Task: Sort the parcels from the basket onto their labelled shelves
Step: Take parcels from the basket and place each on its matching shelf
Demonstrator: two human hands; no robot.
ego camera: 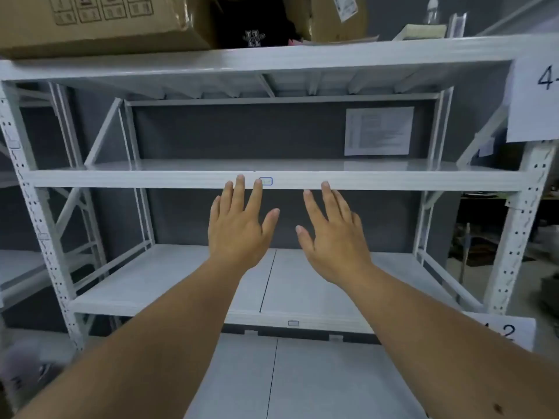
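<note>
A white metal shelving rack fills the view. My left hand and my right hand are stretched out side by side in front of it, palms facing away, fingers spread and holding nothing. Their fingertips reach the front beam of the middle shelf. A paper label starting with "4-" hangs on the right upright, and another ending in "2" sits lower on the right. No parcel and no basket is in view.
Cardboard boxes and a dark garment sit on the top shelf. A printed sheet hangs on the grey back wall. A second rack stands at the left. Dark clutter lies on the floor at the right.
</note>
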